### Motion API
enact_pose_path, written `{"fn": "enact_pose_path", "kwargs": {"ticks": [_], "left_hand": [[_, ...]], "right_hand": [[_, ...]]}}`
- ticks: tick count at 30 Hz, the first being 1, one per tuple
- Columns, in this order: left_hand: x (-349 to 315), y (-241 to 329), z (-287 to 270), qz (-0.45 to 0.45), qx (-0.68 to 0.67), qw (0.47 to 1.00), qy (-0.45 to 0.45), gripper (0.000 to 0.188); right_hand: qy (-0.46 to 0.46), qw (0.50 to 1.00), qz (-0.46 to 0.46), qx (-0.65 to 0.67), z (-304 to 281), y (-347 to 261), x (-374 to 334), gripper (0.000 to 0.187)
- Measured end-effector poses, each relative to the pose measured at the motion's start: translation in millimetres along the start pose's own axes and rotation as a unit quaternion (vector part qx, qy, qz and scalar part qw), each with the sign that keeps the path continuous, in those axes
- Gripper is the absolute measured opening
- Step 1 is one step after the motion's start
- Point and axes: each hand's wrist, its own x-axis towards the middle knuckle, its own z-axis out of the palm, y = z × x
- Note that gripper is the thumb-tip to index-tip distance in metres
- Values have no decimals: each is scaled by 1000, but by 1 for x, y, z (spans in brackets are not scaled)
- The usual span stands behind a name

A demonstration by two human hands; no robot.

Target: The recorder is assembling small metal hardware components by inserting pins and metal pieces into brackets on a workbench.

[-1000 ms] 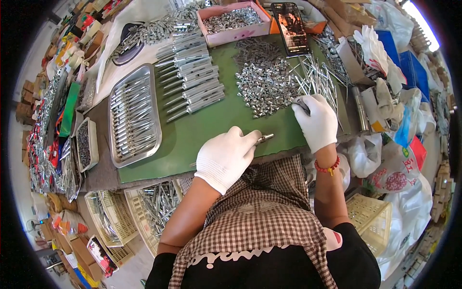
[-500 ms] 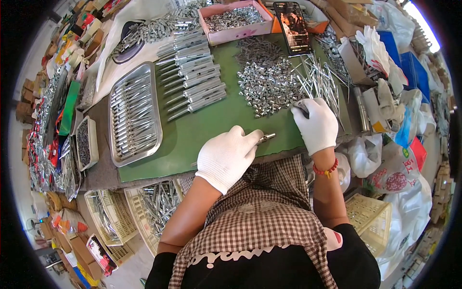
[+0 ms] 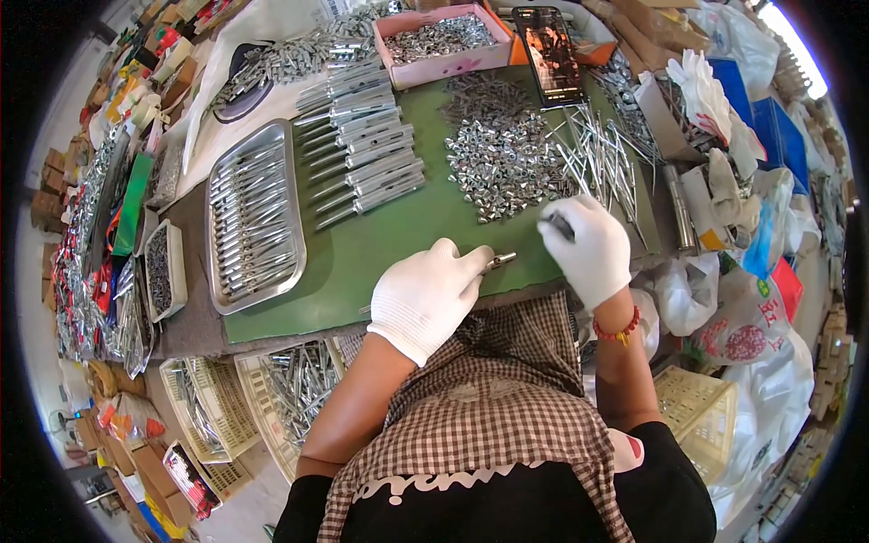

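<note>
My left hand (image 3: 427, 294), in a white glove, is closed around a slim metal rod piece (image 3: 503, 259); its shiny end sticks out past the fingertips, over the green mat (image 3: 362, 249). To its right, my right hand (image 3: 593, 249) is gloved too, its dark-stained fingertips drawn together. Whatever they pinch is too small or hidden to name. Just beyond this hand lie a heap of small silver metal caps (image 3: 498, 167) and a spread of thin metal rods (image 3: 611, 167). Small dark parts (image 3: 489, 95) are piled behind the caps.
A steel tray (image 3: 298, 244) of finished-looking metal rods lies at the left. Tube-ended rods (image 3: 380, 149) are stacked in rows beside it. At the back stand a pink box (image 3: 448, 65) of small parts and a phone (image 3: 549, 54). Cream baskets (image 3: 226, 412) sit below the table.
My right hand has moved slightly nearer to me and to the left, away from the heap of caps. My left hand has stayed nearly still with the rod piece.
</note>
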Motion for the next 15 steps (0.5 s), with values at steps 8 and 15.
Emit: {"fn": "enact_pose_path", "kwargs": {"ticks": [8, 15], "left_hand": [[0, -1, 1, 12, 4, 1000, 17, 20], [1, -1, -1, 3, -2, 1000, -4, 20]], "right_hand": [[-54, 994, -24, 92, 5, -18, -18, 9], [-54, 991, -55, 109, 6, -23, -21, 10]]}}
